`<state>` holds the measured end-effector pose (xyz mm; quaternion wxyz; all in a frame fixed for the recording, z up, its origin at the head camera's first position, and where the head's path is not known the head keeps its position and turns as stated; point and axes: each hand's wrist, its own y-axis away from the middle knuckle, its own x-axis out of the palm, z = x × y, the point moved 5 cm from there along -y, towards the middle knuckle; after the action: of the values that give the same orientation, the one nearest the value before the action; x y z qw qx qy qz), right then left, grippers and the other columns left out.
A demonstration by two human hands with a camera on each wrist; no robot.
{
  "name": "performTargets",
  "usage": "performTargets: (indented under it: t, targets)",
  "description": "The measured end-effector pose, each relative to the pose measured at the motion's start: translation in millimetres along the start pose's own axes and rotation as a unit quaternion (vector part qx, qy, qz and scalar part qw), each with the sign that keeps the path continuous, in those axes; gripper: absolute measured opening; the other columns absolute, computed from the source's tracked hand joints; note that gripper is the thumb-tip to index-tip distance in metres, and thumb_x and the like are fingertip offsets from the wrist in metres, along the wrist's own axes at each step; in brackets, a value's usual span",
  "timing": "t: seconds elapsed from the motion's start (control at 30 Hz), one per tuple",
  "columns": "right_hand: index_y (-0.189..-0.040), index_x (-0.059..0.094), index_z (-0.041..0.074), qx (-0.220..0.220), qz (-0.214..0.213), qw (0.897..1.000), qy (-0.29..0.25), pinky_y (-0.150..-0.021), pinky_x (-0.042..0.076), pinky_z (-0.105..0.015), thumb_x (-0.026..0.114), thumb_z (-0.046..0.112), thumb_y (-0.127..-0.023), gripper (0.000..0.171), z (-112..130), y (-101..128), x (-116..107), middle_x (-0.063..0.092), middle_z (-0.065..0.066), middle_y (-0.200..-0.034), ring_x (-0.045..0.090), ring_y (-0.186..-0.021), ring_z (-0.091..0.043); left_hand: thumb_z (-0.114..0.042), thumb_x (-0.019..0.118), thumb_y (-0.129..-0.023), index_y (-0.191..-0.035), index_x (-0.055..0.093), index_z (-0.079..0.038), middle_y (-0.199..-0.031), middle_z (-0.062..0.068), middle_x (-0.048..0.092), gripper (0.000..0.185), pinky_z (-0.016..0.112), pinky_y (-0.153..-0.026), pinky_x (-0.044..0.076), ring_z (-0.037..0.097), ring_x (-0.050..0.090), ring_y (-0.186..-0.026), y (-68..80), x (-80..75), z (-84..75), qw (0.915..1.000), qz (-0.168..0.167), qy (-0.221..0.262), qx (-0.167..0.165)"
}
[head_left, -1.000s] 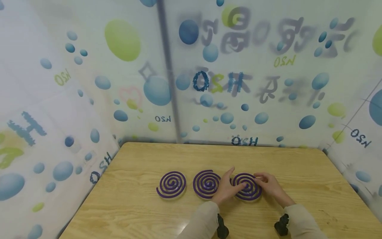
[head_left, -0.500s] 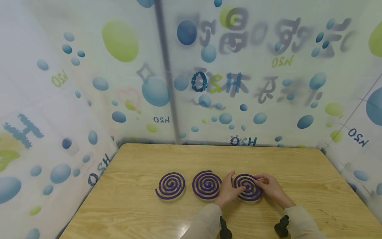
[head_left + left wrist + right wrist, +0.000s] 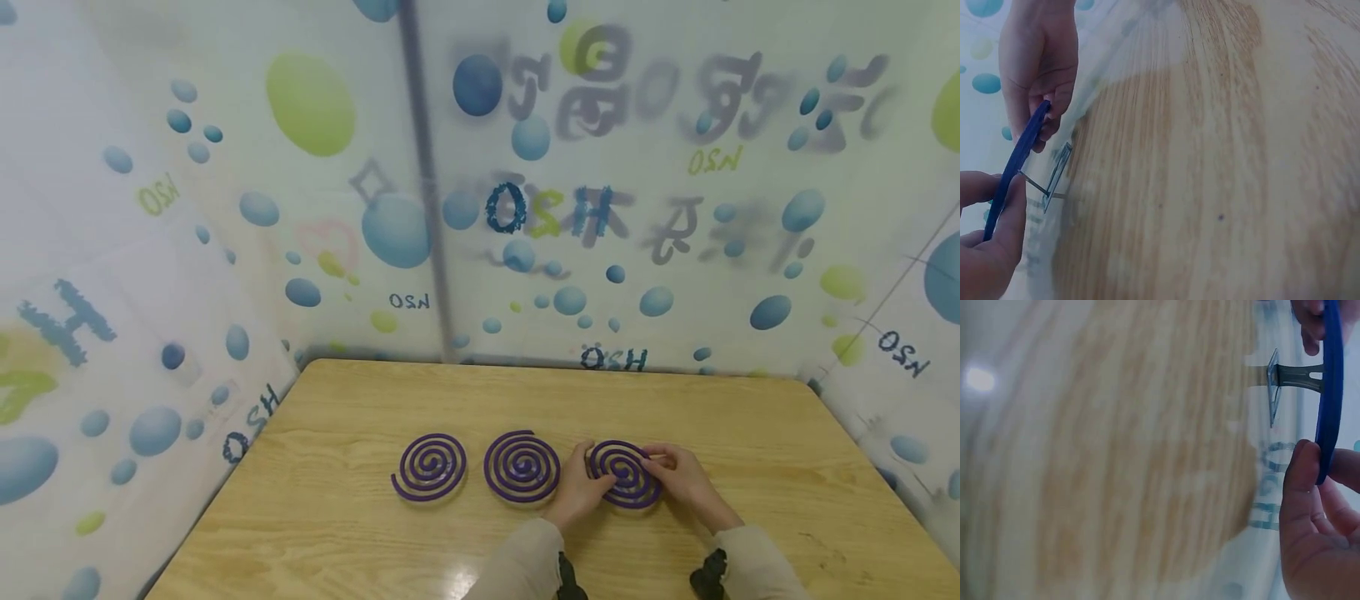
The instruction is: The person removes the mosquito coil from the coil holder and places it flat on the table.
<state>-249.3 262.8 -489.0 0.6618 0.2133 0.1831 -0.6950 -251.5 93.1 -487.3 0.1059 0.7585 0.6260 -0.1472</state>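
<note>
A purple mosquito coil point(image 3: 621, 473), the rightmost of three in a row, is between both hands. My left hand point(image 3: 574, 492) pinches its left edge, with the thumb towards its middle in the head view. On the opposite edge, fingers and thumb of my right hand point(image 3: 688, 483) grip the rim. Seen edge-on in the left wrist view, the coil point(image 3: 1016, 162) looks like a thin blue-purple band. Beneath it, a small metal stand point(image 3: 1274, 387) with a flat frame foot and a slotted upright point(image 3: 1297, 375) reaches up to the coil's underside, close over the table.
Two more purple coils, the middle one point(image 3: 523, 467) and the left one point(image 3: 431, 465), lie in line on the wooden table point(image 3: 337, 517). Behind the table's far edge stands a printed fabric wall point(image 3: 660, 250) with blue and green dots; similar walls flank both sides.
My left hand has shifted slightly right, off the middle coil, whose right edge now shows in full. The held coil has moved a little right and tilted. My right hand keeps its grip.
</note>
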Motion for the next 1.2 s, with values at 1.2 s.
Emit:
performTargets:
  t: [1.2]
  targets:
    - [-0.114, 0.049, -0.011, -0.021, 0.000, 0.997, -0.071, -0.063, 0.054, -0.031, 0.052, 0.013, -0.089, 0.034, 22, -3, -11, 0.062, -0.019, -0.090, 0.062, -0.075, -0.022, -0.007, 0.066, -0.077, -0.129, 0.040, -0.006, -0.119, 0.011, 0.052, 0.058, 0.033, -0.090, 0.042, 0.023, 0.052, -0.103, -6.5, -24.1, -21.0, 0.9987, 0.011, 0.032, 0.037]
